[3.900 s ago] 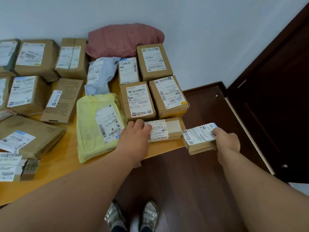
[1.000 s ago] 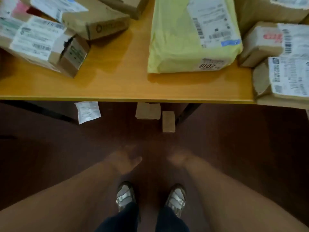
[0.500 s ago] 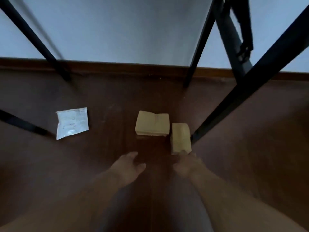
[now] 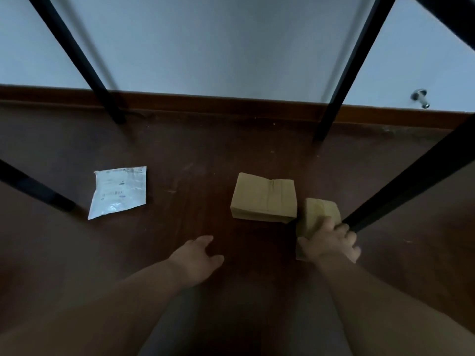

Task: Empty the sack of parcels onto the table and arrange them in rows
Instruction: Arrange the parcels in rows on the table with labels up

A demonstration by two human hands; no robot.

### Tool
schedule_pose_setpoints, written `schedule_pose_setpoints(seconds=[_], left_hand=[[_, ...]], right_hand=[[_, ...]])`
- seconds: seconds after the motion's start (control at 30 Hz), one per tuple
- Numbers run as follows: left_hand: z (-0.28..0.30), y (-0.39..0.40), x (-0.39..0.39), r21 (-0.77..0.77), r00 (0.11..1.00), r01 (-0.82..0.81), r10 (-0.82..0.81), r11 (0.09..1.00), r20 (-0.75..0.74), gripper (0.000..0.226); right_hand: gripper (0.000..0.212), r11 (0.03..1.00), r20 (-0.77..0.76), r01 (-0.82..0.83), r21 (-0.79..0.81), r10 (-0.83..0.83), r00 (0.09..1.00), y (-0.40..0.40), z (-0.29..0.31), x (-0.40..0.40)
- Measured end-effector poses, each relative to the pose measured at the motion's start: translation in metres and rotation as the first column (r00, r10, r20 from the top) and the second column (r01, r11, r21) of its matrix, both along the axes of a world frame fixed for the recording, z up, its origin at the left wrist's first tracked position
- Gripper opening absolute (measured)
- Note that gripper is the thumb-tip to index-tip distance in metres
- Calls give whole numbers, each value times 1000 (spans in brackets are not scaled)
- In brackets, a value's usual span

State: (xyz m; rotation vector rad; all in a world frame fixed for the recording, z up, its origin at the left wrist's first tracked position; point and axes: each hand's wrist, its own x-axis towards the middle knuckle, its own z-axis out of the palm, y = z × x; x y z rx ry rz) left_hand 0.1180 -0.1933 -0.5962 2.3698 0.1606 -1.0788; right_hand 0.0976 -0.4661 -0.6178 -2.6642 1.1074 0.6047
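i see floor under table. my right hand (image 4: 331, 242) fingers curl over near end of small brown box (image 4: 317, 217); looks light, stiff, best gripped across sides. left hand (image 4: 198, 258) relaxed, empty; larger box (image 4: 263, 197) just beyond fingertips, white pouch (image 4: 119, 191) well left.

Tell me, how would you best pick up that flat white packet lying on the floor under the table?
Probably by its near edge. The white packet lies flat on the dark floor, too thin to wrap, so pinch it. Its lower-left corner looks slightly lifted. The left hand is free and nearest, approaching from the front.
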Motion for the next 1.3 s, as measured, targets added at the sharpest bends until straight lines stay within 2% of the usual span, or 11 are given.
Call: schedule_pose_setpoints(seconds=[0.13, 0.3, 0.4, 0.5, 0.73, 0.77, 0.83, 0.9, 1.03, 1.2, 1.3], left_hand=[[-14, 1, 4, -32, 994, -89, 87, 995, -73, 74], [-18, -24, 10, -149, 969, -216, 193, 965, -156, 84], [-16, -32, 5, -216, 905, -360, 283, 908, -319, 123], [-15, -31, 3, -271, 827, -476, 322, 836, -461, 146], [-26, 12, 15, -329, 729, -674, 523, 662, -441, 104], [-26, 20, 16, -322, 740, -664, 532, 675, -410, 95], [-25, 35, 17, -307, 765, -637, 534, 707, -360, 88], [-26, 49, 16, -290, 780, -619, 528, 730, -335, 92], [-29, 74, 13, -283, 762, -642, 553, 712, -337, 77], [-33, 109, 12, -227, 788, -615, 578, 755, -213, 95], [-35, 133, 14, -160, 796, -605, 594, 780, -113, 96]], right_hand=[[80, 993, -29, 77, 93, -75, 997, -5, 0, -10], [94, 854, -136, 121, 506, -60, 989, -23, 13, -18], [104, 748, -236, 138, 649, 25, 971, -20, 27, -17], [93, 696, -269, 62, 716, 193, 944, 7, 35, 1], [74, 514, 1, -184, 838, 335, 942, 78, 25, 51], [67, 541, 89, -235, 807, 282, 955, 80, 22, 62], [56, 768, 250, -359, 531, 263, 932, 77, 15, 87], [65, 895, 210, -387, 224, 343, 916, 67, 6, 103], [89, 882, -29, -440, 170, 451, 892, 64, -9, 93], [85, 746, 143, -665, -33, 662, 736, 103, -8, 74], [117, 780, 69, -625, 39, 622, 780, 115, -13, 83]])
